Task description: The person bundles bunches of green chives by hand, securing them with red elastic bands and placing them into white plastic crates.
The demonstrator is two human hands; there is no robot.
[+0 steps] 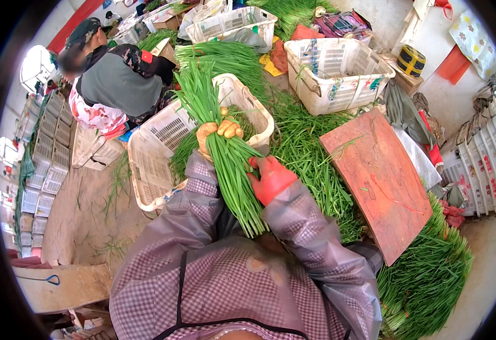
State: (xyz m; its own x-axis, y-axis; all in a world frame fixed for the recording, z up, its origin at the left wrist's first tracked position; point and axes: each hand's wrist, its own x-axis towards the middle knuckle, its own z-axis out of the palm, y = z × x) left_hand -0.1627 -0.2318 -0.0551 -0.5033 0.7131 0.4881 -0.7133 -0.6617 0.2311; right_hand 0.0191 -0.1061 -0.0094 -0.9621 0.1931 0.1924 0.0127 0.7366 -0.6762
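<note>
My left hand point(229, 129), in a yellowish glove, is wrapped round the middle of a thick bundle of garlic chives point(234, 181). The bundle lies slanting across my front, its lower ends close to my apron and its upper ends over a white plastic crate point(140, 170). Beside the bundle's right edge is my right hand point(273, 177) in a red glove. Its visible fingers are apart, close against the stalks, with nothing plainly in them. More loose chives point(310, 164) are heaped to the right of my hands.
A reddish board point(378, 181) rests at the right, above stacked chives point(423, 283). Another white crate point(341, 73) stands beyond the heap. At the far left a person point(118, 79) bends beside more chives. Stacked crates point(52, 141) line the left side.
</note>
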